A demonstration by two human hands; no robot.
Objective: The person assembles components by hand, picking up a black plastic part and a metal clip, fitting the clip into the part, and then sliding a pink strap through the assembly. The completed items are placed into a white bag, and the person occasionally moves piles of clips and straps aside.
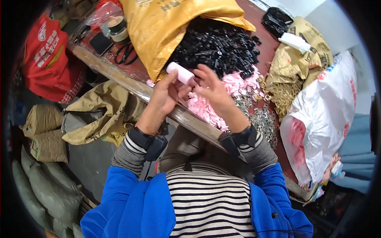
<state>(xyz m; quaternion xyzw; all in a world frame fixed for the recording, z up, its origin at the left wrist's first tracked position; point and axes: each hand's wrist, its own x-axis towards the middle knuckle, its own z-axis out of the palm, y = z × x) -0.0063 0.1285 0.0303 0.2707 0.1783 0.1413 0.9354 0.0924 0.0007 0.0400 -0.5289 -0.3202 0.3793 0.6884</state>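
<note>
A: Start with the left hand (163, 95). What is it doing?

B: It has closed on a pink cylinder (180, 73), just above the middle of the frame. The thumb presses the lower left side; the other fingers curl below.

A: And the right hand (216, 91)?

B: Half open, fingers spread and bent, close beside the cylinder's right end. Whether a fingertip touches it, I cannot tell.

A: What lies right around them?

B: Pink pieces (206, 109) heaped beneath and between the hands, with black parts (216, 47) just above, at the mouth of a yellow sack (154, 31). That sack bounds the space to the upper left.

A: Any edge nearby?

B: The wooden table edge (198, 125) — it slants from upper left to lower right, and both arms reach across it.

A: Room to the right?

B: Silver pieces (264, 123) come first, then gold-coloured ones (287, 95), then a bulging white sack (329, 115). Red tabletop (258, 23) shows at the top, right of the yellow sack.

A: And to the left?

B: Black-handled scissors (125, 53) near the edge; past it — a brown bag (95, 113) and grey floor (95, 170).
</note>
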